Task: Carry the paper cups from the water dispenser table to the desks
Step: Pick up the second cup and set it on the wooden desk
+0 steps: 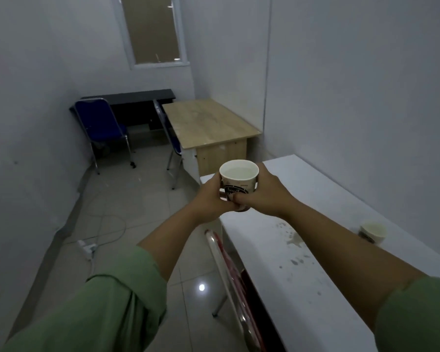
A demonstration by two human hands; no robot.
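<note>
partway, judged: one filled paper cup [238,177] held upright in air, left hand [211,196] and right hand [266,190] fingers wrapped round it, a second cup [372,231] already on the near white desk [302,275], wooden desk [208,123] and black desk [137,96] still bare; two blue chairs.

Two arms in view, both bare from wrist to above the elbow. Left hand [211,199] and right hand [267,191] uncovered: no gloves, rings, watch or bands visible. Back from the grip, each upper arm wears a light green sleeve: left sleeve [107,308], right sleeve [417,313]. Fabric plain, matte, loose. Left sleeve bunched in soft folds at its rolled edge; right edge lies smoother.
</note>
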